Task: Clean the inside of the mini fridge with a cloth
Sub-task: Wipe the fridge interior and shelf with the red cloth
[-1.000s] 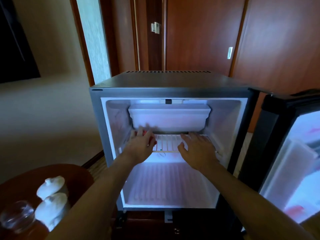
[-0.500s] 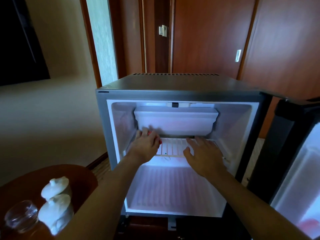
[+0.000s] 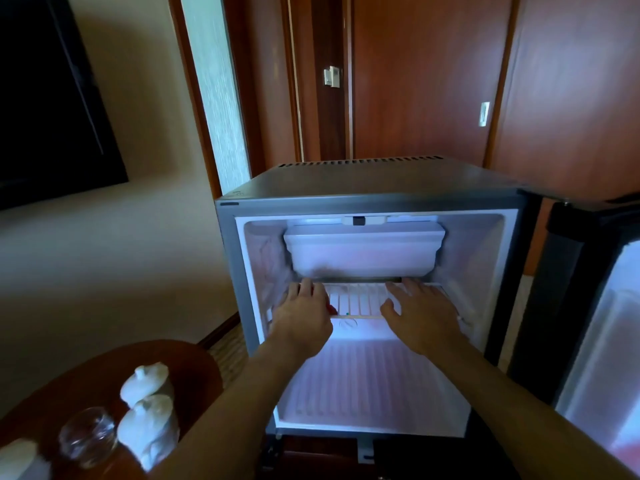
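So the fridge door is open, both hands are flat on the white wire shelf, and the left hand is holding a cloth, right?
Not quite. The head view shows no cloth: the left hand rests bare and flat on the wire shelf, like the right hand. The fridge door is open.

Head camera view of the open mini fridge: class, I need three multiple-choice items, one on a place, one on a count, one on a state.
1. Where do both hands rest?
A. on the white slatted shelf inside the grey mini fridge
B. on the fridge top
C. on the round table

2. How many white lidded ceramic pots stand on the round brown wooden table?
A. one
B. two
C. four

3. The fridge door is
A. shut
B. swung open to the right
C. removed

Key: A, the left hand and right hand lie flat on the shelf in the fridge; B, two pots on the table; B, the door stands open.
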